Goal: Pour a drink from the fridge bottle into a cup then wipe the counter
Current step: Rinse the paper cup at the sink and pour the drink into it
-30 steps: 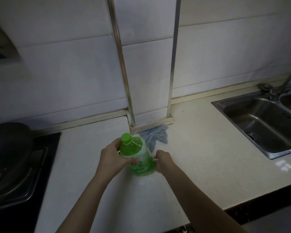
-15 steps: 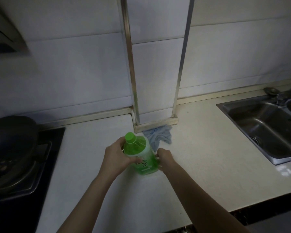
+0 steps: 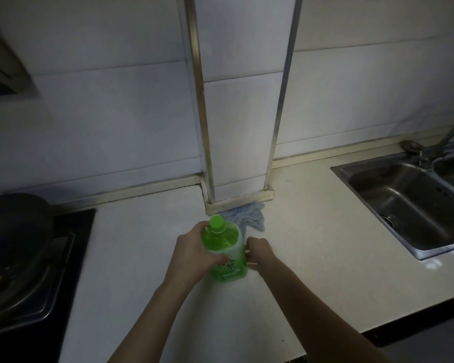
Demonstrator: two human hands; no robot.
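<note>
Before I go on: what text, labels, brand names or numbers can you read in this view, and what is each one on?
Green bottle label: dark printed characters, one seemingly "茶"; the rest are too blurred to read, partly hidden by the left hand.
Bottle label, lower band: a pale strip, nothing legible on it.
Green cap: no marking seen.
Sink, blue cloth, stove, wall tiles: no text visible.

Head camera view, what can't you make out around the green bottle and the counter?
- Cup: none shows in the head view.
- Right hand: its fingers go behind the green bottle, contact unclear.
- Blue cloth: partly hidden by the bottle.
- Sink: cut by the right edge.
- Pan: too dark.
</note>
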